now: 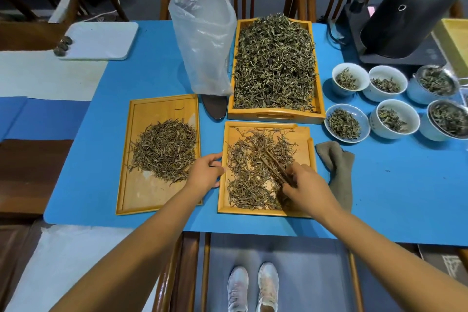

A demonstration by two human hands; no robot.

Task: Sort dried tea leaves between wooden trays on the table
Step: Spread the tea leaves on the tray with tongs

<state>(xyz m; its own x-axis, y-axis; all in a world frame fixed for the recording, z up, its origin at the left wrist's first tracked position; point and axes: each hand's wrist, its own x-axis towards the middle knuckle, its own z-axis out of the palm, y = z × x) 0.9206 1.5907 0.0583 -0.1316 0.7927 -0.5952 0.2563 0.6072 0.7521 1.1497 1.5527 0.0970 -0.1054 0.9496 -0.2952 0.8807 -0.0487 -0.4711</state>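
Low in the frame centre, my right hand (305, 183) pinches wooden tweezers (274, 166), tips in the loose tea leaves (250, 172) of the near tray (310, 157). My left hand (205, 172) curls on this tray's left edge. I judge the leaves very light, brittle and tangled, so I should take one thin strand at its middle, gently. Left of it, a second tray (141, 192) holds a sorted heap (164, 151). Further up, the full tray (276, 116), a plastic bag (202, 40), bowls (347, 121) and kettle (410, 20) crowd the blue mat (405, 197).
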